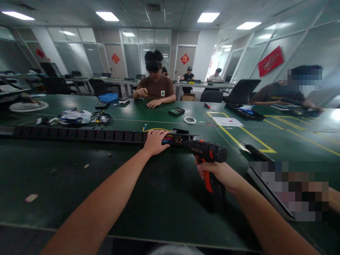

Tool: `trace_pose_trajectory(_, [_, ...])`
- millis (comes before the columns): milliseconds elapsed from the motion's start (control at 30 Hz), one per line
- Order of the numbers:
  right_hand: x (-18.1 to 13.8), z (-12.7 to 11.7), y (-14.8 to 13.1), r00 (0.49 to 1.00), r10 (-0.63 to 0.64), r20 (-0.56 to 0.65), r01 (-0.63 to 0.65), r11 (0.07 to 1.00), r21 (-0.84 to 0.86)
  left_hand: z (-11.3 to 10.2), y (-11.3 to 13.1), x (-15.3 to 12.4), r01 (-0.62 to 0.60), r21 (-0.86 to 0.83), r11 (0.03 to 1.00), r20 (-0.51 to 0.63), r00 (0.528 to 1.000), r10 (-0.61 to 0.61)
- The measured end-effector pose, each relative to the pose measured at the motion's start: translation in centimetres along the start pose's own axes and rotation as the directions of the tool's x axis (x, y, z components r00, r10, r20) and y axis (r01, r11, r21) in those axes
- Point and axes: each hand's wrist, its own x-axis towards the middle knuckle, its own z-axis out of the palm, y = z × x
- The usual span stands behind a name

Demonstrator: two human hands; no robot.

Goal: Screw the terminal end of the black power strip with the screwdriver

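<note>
A long black power strip [106, 136] with a row of sockets lies across the green table. My left hand [156, 142] is closed over it near its right end, thumb on the near side and fingers over the top. Coloured wires [168, 139] show in the opened end beside my thumb, and a yellow wire loops out behind. My right hand [212, 173] grips an orange-and-black cordless drill [208, 151] by its handle. The drill's nose points left at the open end of the strip; whether its tip touches is too dark to tell.
Behind the strip lie a cable bundle [102, 118], a blue basket [108, 97], a white ring-shaped roll [190, 120] and a screwdriver [207, 106]. A black pointed tool [257, 153] lies to the right. One co-worker sits opposite; another leans over the table at right.
</note>
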Motion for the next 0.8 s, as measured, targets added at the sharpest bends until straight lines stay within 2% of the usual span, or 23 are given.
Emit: trace_pose_trajectory(800, [0.12, 0.19, -0.32, 1.000, 0.000, 0.027, 0.001, 0.999, -0.038, 0.10, -0.11, 0.05, -0.005, 0.002, 1.000, -0.008, 1.000, 0.005])
